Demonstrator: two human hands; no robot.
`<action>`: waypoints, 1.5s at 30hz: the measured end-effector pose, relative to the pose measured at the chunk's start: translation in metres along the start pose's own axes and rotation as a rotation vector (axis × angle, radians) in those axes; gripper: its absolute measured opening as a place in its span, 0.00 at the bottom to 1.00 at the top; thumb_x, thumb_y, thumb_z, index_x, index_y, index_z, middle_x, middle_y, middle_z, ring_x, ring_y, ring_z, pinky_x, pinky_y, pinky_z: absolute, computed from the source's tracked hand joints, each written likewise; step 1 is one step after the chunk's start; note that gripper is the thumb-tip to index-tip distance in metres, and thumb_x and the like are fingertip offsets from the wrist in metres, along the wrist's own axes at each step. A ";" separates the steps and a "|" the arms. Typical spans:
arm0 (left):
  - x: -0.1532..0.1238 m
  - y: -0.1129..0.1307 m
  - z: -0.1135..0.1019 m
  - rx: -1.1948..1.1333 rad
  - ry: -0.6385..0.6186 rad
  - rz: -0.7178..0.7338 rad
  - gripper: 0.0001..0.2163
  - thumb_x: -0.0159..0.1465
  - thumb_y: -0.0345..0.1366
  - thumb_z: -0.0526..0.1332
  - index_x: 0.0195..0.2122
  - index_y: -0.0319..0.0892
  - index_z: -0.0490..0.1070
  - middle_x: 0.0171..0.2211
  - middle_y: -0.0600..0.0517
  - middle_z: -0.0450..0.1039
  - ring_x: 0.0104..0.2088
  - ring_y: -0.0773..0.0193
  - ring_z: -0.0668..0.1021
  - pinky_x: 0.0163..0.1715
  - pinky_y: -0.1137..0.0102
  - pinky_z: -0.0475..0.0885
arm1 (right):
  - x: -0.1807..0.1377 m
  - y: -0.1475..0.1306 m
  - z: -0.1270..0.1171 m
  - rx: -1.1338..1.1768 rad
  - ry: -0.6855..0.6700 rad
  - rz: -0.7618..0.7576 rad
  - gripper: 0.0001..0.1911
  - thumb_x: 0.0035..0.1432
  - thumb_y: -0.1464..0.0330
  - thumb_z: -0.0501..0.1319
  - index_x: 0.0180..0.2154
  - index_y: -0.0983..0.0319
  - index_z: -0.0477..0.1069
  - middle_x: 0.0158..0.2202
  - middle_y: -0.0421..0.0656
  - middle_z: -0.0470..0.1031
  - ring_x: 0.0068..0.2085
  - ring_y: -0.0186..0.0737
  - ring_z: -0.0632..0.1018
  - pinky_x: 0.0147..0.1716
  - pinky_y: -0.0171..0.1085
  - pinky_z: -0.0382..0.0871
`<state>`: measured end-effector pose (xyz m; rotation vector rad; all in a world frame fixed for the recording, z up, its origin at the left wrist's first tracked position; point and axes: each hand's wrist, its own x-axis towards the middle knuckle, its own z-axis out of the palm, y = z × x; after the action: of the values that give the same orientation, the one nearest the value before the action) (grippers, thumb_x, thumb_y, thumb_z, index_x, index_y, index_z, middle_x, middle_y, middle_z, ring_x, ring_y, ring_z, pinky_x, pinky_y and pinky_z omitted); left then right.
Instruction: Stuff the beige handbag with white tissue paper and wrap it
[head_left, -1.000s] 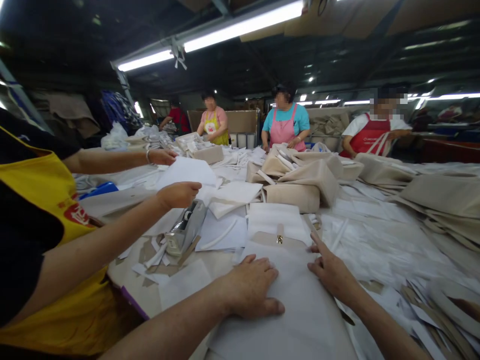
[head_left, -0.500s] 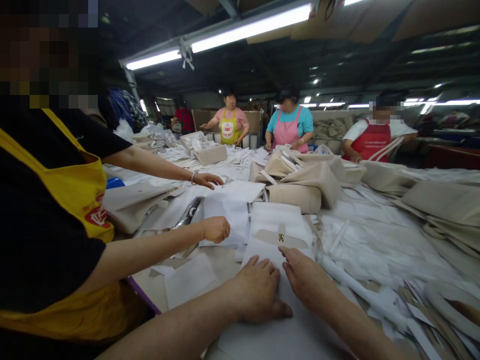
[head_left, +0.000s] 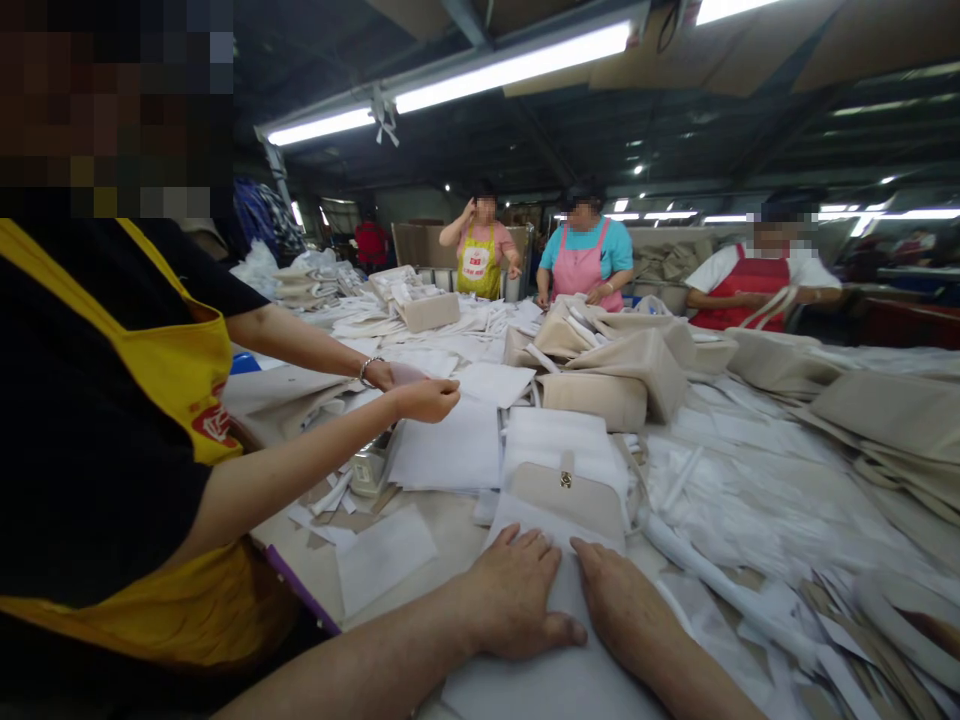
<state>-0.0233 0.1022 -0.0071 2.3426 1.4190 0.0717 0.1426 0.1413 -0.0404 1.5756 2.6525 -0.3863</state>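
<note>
My left hand (head_left: pixel 517 595) lies flat, fingers stretched, on a white sheet (head_left: pixel 555 675) spread on the table in front of me. My right hand (head_left: pixel 626 610) rests flat beside it on the same sheet, fingers apart, the two hands almost touching. Just beyond my fingertips lies a beige bag (head_left: pixel 568 490) with a small metal clasp, wrapped partly in white paper. Neither hand grips anything.
A person in a yellow apron (head_left: pixel 112 420) stands close on my left, hands (head_left: pixel 420 392) together over white sheets (head_left: pixel 448 452). A tape dispenser (head_left: pixel 367 470) sits by paper scraps. Beige bags (head_left: pixel 600 375) pile mid-table. Three more people work at the far side.
My right hand slid left across the sheet to sit beside my left hand. The neighbour's hands came together over the white sheets. More of the beige bag now shows.
</note>
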 end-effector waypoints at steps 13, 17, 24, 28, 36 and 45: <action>0.006 -0.014 -0.013 0.007 -0.025 -0.066 0.18 0.64 0.40 0.47 0.51 0.40 0.65 0.53 0.43 0.67 0.53 0.54 0.69 0.54 0.58 0.60 | 0.001 0.004 0.006 0.024 0.005 -0.029 0.25 0.57 0.77 0.42 0.53 0.64 0.65 0.48 0.52 0.72 0.46 0.46 0.73 0.45 0.42 0.63; 0.023 -0.024 -0.025 -0.005 -0.142 -0.101 0.18 0.60 0.43 0.51 0.48 0.42 0.68 0.48 0.44 0.72 0.48 0.53 0.73 0.48 0.60 0.66 | 0.001 0.004 0.006 0.033 -0.035 -0.021 0.25 0.58 0.76 0.41 0.53 0.65 0.64 0.47 0.53 0.73 0.46 0.48 0.74 0.44 0.44 0.64; 0.028 -0.040 -0.020 0.001 -0.200 -0.096 0.26 0.56 0.50 0.53 0.52 0.40 0.67 0.50 0.40 0.69 0.49 0.49 0.73 0.47 0.59 0.67 | 0.000 0.004 0.008 0.040 -0.006 -0.020 0.24 0.60 0.74 0.40 0.51 0.64 0.66 0.45 0.52 0.74 0.44 0.48 0.74 0.43 0.44 0.65; 0.029 -0.042 -0.021 0.003 -0.233 -0.096 0.30 0.55 0.53 0.53 0.54 0.40 0.64 0.51 0.39 0.68 0.50 0.48 0.72 0.47 0.59 0.67 | 0.001 0.005 0.009 0.057 0.003 -0.032 0.24 0.60 0.73 0.40 0.52 0.66 0.65 0.45 0.53 0.73 0.46 0.49 0.73 0.44 0.44 0.65; 0.056 -0.048 -0.034 0.032 -0.463 -0.061 0.31 0.51 0.54 0.57 0.52 0.37 0.68 0.48 0.38 0.71 0.48 0.47 0.73 0.47 0.59 0.68 | 0.004 0.006 0.003 0.014 -0.031 -0.014 0.21 0.59 0.70 0.41 0.44 0.66 0.69 0.41 0.53 0.73 0.44 0.50 0.73 0.43 0.46 0.63; 0.074 -0.062 -0.034 -0.071 -0.641 -0.128 0.37 0.42 0.59 0.63 0.50 0.43 0.67 0.48 0.47 0.71 0.48 0.53 0.73 0.48 0.64 0.68 | 0.014 0.025 -0.011 0.173 -0.169 0.039 0.18 0.54 0.62 0.48 0.39 0.63 0.70 0.42 0.50 0.73 0.43 0.47 0.72 0.42 0.42 0.61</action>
<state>-0.0478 0.2017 -0.0097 1.9461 1.1986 -0.5986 0.1590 0.1674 -0.0369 1.5572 2.5162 -0.7310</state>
